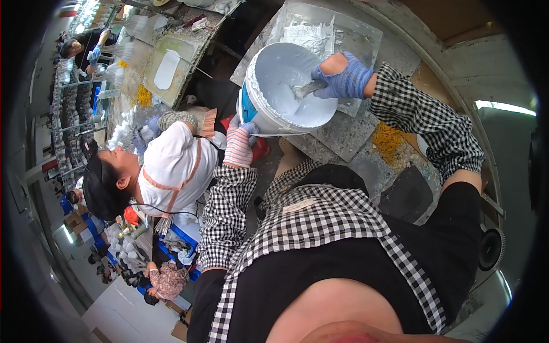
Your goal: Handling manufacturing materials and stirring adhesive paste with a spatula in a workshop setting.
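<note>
The right hand (347,79) hides the grip of the scraper (310,88), and the blade's far end is lost in white paste (290,96). The underside of the bucket (258,108) is out of view, so how far the left hand (238,146) reaches beneath cannot be told. The bucket also covers part of the grey board (360,43). The neighbouring co-worker's gloved fingers (153,126) are too indistinct to show what they hold. The wearer's face (337,330) is cut off by the lower edge.

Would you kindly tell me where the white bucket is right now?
In the head view, the white bucket is at upper centre, with the gloved left hand at its lower left and the right hand at its open mouth.
</note>
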`<state>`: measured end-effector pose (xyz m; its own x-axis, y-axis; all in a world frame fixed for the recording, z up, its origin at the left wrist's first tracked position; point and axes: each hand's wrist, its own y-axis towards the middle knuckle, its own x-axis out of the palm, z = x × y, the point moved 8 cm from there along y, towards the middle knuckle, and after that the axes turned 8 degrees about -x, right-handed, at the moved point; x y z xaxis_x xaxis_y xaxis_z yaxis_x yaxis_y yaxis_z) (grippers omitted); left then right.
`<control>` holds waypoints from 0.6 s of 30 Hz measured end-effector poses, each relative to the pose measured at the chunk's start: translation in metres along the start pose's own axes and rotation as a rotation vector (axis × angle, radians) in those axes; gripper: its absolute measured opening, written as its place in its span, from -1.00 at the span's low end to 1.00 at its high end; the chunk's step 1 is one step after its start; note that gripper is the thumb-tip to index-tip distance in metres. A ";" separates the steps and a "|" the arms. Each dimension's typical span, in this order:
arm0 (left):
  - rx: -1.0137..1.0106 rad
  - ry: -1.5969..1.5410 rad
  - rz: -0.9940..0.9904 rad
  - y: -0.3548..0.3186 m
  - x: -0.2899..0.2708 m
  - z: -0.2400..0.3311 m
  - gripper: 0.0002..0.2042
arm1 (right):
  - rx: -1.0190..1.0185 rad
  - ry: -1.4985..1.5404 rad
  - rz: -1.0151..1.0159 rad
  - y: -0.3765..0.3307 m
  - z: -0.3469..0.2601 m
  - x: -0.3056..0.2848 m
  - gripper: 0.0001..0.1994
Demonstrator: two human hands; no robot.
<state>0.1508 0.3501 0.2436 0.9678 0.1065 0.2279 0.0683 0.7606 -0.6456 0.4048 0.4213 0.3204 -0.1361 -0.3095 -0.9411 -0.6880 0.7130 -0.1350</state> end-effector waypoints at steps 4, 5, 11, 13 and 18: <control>0.005 0.053 0.066 -0.008 0.003 0.003 -0.44 | -0.069 0.205 0.112 0.007 -0.010 0.009 -0.57; 0.030 0.091 0.046 -0.009 0.007 0.005 -0.42 | -0.088 0.260 0.149 0.008 -0.012 0.009 -0.57; 0.137 0.117 0.000 -0.020 0.007 0.012 -0.41 | -0.132 0.387 0.200 0.014 -0.013 0.008 -0.54; 0.116 0.093 -0.046 -0.020 0.007 0.008 -0.41 | -0.152 0.393 0.216 0.009 -0.012 0.005 -0.53; 0.038 -0.051 -0.080 -0.020 -0.006 -0.001 -0.48 | -0.120 0.529 0.194 -0.015 -0.004 -0.007 -0.48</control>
<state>0.1437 0.3330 0.2542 0.9461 0.0757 0.3149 0.1349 0.7917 -0.5958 0.4131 0.4098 0.3299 -0.5846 -0.4748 -0.6579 -0.6869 0.7211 0.0900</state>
